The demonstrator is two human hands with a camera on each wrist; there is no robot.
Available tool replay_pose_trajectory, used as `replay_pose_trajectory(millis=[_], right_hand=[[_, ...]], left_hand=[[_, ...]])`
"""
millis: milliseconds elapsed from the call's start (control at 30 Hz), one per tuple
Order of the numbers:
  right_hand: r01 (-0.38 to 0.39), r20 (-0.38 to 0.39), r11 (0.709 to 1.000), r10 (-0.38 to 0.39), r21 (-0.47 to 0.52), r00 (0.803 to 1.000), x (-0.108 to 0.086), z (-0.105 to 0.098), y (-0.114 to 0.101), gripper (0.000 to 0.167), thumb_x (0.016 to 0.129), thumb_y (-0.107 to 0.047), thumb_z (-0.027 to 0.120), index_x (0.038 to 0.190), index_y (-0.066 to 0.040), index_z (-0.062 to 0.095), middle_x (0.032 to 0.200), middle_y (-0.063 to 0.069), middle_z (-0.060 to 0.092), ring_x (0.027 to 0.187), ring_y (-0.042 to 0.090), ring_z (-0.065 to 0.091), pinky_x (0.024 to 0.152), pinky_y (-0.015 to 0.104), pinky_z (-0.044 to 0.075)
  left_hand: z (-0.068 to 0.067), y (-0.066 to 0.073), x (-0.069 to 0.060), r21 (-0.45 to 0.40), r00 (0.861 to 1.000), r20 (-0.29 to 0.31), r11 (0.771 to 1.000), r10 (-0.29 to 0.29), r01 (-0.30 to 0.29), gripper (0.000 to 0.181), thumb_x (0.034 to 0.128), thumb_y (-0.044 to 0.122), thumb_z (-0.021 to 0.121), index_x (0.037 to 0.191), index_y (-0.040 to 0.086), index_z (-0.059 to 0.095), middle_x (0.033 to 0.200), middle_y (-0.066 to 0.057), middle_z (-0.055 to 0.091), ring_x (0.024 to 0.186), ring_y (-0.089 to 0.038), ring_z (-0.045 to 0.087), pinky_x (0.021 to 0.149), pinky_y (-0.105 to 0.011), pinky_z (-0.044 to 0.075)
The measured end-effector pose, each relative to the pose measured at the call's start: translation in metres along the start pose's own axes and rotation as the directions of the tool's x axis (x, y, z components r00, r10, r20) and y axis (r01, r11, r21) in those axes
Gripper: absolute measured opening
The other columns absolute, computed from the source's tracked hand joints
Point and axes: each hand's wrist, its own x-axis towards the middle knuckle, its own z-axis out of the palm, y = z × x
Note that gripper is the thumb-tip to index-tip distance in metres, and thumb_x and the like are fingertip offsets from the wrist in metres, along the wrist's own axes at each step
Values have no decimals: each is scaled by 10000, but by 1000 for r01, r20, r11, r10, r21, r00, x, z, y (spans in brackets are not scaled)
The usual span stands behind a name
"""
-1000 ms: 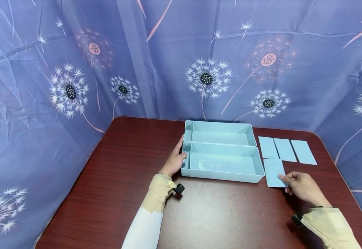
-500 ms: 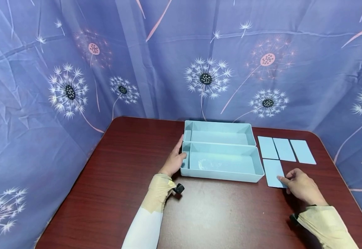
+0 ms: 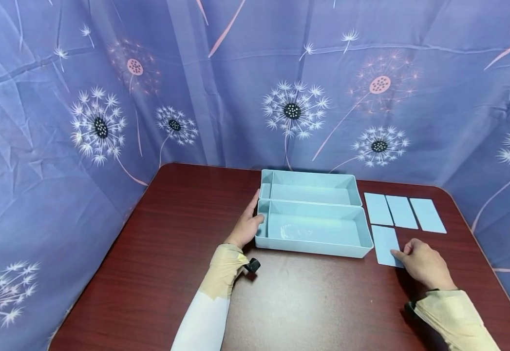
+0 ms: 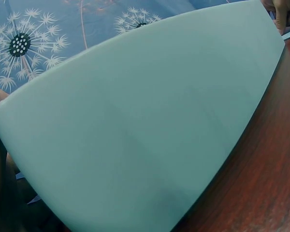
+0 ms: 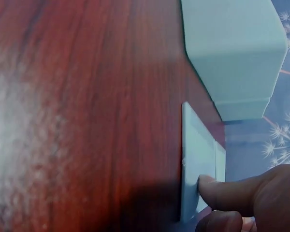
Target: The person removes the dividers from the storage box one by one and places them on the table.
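Two long light-blue plastic storage boxes stand side by side on the table in the head view. Each has a narrow section at its left end. My left hand [image 3: 245, 228] holds the left end of the near box [image 3: 313, 247], thumb over the rim and fingers along the outside; the left wrist view shows mostly that box's outer wall [image 4: 145, 111]. To the right, my right hand [image 3: 426, 264] pinches the lower right edge of a thin light-blue rectangular panel [image 3: 385, 243]. Its thumb [image 5: 222, 193] lies on the panel's upper face; the fingers are partly hidden.
Beyond the held panel, three similar panels lie in a row: a left one [image 3: 378, 208], a middle one [image 3: 401, 211] and a right one [image 3: 427, 215]. The far box [image 3: 313, 189] touches the near one. A patterned curtain [image 3: 237, 97] borders the dark red table [image 3: 171, 273].
My right hand has turned slightly and shifted a little at the panel's edge. The panel has moved only slightly. My left hand and the boxes stay in place.
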Motion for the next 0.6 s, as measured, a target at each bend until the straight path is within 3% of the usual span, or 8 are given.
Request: replay_pose_trajectory(millis=[167,333,600], right_hand=[[62,-69,998,-61,2,996,-1,3,-6,293,950,-259,686,831,-66,500,696,58,517,630,231,498,581,348,342],[92,-83,995,-89,32,993,-3,1,-17,285,961,-251,671,834,-63,498,661,37,507,597,211,473,567,341,329],[169,-203,979,-144,112,969,-4,-18,-62,272,1012,-286,608,869,-78,507,593,-16,413,517,153,373,511,322,294]], left_hand=[[1,0,1,-2,1000,2,1000,-3,3,877,931,73,463,1662,415,122,1746,64,120,1464,-212,286,1143,-455,266],[2,-4,2,-7,1000,10,1000,-11,11,870,928,78,464,1675,364,123,1748,47,119,1433,-263,318,1107,-458,284],[0,-1,2,-20,1000,5,1000,-10,10,870,934,82,469,1672,380,120,1748,36,132,1481,-249,289,1136,-479,281]])
